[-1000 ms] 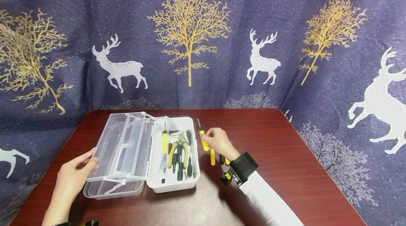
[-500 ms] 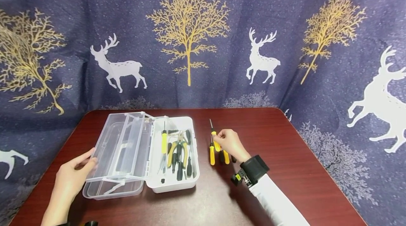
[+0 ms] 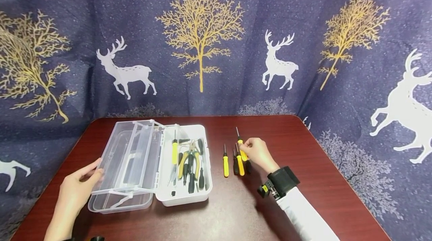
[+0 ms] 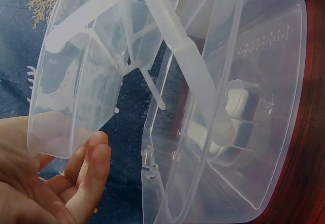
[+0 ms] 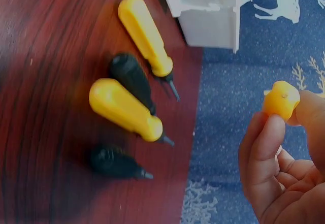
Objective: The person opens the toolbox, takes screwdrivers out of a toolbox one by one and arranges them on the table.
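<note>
With its thumb and fingers, my left hand (image 3: 78,186) grips the edge of a clear plastic tray (image 4: 66,107), part of the toolbox's opened upper section at left. My right hand (image 3: 259,154) pinches a yellow-handled screwdriver (image 3: 243,154), its shaft pointing toward the far side; the handle's butt end (image 5: 281,100) shows between the fingertips in the right wrist view. Below it lie a yellow screwdriver (image 5: 127,109), a black-handled one (image 5: 132,79) and another black-handled one (image 5: 117,163). A further yellow screwdriver (image 3: 225,166) lies nearer the box.
The white toolbox base (image 3: 183,200) stands mid-table, holding pliers (image 3: 197,166), a yellow screwdriver (image 3: 174,152) and several dark-handled tools. Its clear lid (image 3: 118,207) lies folded out to the left. A printed curtain (image 3: 229,102) hangs behind the dark red table (image 3: 303,166).
My right hand has moved right with the yellow screwdriver, from beside the toolbox to over the right end of the screwdriver row. The left hand has stayed at the tray.
</note>
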A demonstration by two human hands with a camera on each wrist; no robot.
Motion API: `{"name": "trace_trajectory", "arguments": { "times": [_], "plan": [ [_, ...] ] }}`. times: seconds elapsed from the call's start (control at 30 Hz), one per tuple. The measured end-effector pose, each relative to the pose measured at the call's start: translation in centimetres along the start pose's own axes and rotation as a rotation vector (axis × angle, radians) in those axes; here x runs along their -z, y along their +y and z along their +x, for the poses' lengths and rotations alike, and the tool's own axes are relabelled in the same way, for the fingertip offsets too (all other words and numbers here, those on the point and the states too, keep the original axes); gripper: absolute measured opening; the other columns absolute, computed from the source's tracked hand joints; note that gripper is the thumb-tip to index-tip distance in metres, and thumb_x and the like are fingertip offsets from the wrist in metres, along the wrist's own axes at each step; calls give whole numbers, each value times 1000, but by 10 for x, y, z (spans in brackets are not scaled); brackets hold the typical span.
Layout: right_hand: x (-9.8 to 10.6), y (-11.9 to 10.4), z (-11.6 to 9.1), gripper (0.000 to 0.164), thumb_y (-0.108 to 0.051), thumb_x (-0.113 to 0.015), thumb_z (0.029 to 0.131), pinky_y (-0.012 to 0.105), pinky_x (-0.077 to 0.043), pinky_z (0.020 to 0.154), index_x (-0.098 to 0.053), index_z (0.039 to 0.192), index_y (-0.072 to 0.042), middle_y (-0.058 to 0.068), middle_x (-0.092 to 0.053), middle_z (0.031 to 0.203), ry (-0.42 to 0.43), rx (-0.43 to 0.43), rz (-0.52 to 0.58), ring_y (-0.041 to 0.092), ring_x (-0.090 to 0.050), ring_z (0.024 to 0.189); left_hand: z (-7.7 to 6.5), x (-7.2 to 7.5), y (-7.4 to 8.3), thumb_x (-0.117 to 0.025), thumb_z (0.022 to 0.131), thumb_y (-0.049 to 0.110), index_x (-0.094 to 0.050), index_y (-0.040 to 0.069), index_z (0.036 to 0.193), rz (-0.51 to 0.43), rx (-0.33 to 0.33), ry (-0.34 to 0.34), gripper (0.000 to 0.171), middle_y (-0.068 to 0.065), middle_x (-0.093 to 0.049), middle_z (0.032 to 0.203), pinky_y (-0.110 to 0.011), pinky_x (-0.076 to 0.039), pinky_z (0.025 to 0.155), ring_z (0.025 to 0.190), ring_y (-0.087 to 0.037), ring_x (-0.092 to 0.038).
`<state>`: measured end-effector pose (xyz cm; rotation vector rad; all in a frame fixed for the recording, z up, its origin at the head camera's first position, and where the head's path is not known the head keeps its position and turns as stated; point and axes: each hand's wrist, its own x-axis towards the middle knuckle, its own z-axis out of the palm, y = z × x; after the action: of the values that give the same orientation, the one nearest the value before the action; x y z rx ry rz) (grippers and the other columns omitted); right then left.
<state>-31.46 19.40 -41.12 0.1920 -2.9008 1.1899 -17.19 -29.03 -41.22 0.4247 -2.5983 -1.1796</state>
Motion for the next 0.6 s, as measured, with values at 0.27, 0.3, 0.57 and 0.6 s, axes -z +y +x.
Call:
{"name": "trace_trajectory", "arguments": {
  "times": [0.27,0.3,0.57,0.6],
  "plan": [
    [15,9,0,28,-25,-62,90,24,-37,49,-63,70,-6,0,-53,52,27,6,-39,14,-48,47,-1,1,1,-60,94,32,-52,5,135,-8,-7,4,51,50,-48,61,-8,-41,55,59,23,-53],
    [16,10,0,28,-25,-62,90,24,-37,49,-63,70,-6,-1,-52,52,32,6,-43,14,-47,47,-1,1,1,-60,94,32,-52,5,135,-8,-6,4,51,49,-48,61,-8,-41,55,59,23,-53],
    [25,19,-2,26,-24,-63,89,24,-37,48,-63,71,-5,-2,-49,52,50,12,-77,12,-46,47,-1,1,0,-60,94,34,-52,7,136,10,8,-7,51,49,-48,61,-9,-40,55,60,24,-52],
    [26,19,-2,27,-24,-63,89,24,-37,48,-63,70,-5,-2,-49,52,56,15,-83,13,-46,47,-1,1,-1,-60,94,34,-52,7,136,9,10,-7,51,49,-48,61,-9,-40,55,60,24,-52]
  ]
}}
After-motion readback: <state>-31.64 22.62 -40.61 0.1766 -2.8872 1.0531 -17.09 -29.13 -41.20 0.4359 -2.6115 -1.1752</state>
